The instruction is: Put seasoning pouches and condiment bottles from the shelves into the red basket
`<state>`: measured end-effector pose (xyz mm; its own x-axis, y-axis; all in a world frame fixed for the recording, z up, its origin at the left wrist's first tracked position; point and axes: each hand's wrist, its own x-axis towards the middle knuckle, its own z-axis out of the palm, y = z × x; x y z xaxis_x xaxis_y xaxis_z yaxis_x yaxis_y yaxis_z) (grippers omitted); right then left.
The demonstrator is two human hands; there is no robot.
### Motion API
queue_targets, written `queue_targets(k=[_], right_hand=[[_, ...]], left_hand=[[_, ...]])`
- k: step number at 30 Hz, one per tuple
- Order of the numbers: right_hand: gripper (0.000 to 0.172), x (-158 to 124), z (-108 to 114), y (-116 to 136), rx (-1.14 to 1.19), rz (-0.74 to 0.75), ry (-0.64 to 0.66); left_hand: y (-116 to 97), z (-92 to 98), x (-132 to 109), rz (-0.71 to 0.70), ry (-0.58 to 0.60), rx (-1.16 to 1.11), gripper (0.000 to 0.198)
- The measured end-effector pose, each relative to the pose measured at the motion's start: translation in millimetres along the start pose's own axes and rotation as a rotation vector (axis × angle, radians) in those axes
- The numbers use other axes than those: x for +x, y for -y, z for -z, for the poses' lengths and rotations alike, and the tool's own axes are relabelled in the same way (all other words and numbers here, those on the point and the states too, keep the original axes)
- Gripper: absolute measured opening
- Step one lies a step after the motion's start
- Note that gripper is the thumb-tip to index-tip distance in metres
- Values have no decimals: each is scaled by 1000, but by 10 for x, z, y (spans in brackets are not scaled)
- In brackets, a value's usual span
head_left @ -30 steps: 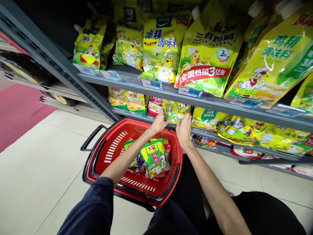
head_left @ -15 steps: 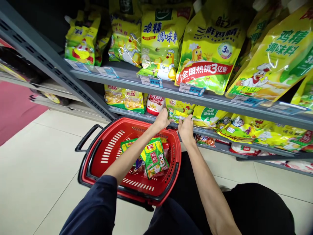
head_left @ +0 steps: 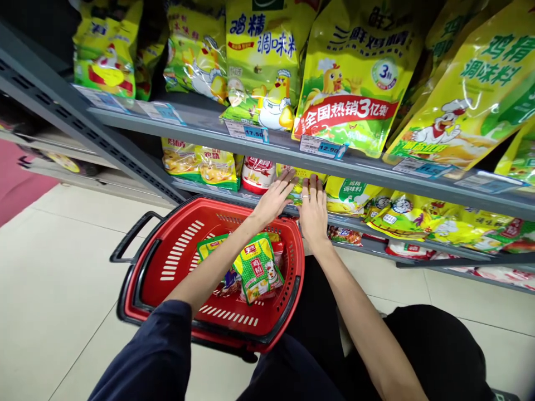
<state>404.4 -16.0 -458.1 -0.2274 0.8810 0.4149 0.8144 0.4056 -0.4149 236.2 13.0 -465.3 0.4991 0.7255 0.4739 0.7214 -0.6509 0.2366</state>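
My left hand [head_left: 273, 199] and my right hand [head_left: 313, 214] reach to the shelf under the large bags. Both lie with fingers stretched out on the front of a yellow chicken seasoning bag [head_left: 299, 188], which they partly cover. A ring shows on a right-hand finger. Left of that bag stands a white and red bag [head_left: 258, 174]; to its right is a yellow and green bag [head_left: 349, 195]. Below my left forearm is a red shopping basket [head_left: 167, 298], with a green and yellow seasoning packet [head_left: 256, 281] on top of other packets.
An upper shelf edge [head_left: 192, 125] with price tags runs just above my hands, carrying large yellow bags [head_left: 346, 106]. A slanting grey shelf post [head_left: 96, 131] stands at the left. The basket's black handle [head_left: 134, 236] sticks out leftward over the tiled floor [head_left: 54, 289].
My fingers have gone from bent at the bag's lower edge to stretched out flat over its front. The view has shifted slightly, so shelves and basket appear further left.
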Motion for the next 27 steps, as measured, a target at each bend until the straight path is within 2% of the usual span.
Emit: queue_targets(k=[2, 5, 10, 14, 18, 21, 27], right_hand=[[67, 47, 3, -25, -28, 21, -5], [64, 13, 54, -16, -34, 54, -21], [41, -277, 63, -112, 89, 55, 18], [34, -332, -52, -212, 88, 28, 96], [28, -163, -124, -191, 62, 20, 144], [31, -58, -146, -162, 59, 2, 168], [36, -78, -130, -146, -15, 24, 246]], left_hand=[[40, -19, 61, 8, -2, -20, 74], [71, 52, 56, -17, 22, -68, 72], [94, 161, -307, 69, -106, -88, 44], [153, 73, -536, 115, -33, -52, 29], [247, 16, -436, 132, 2, -90, 30], [315, 35, -315, 99, 66, -85, 35], [312, 66, -311, 18, 125, -58, 34]])
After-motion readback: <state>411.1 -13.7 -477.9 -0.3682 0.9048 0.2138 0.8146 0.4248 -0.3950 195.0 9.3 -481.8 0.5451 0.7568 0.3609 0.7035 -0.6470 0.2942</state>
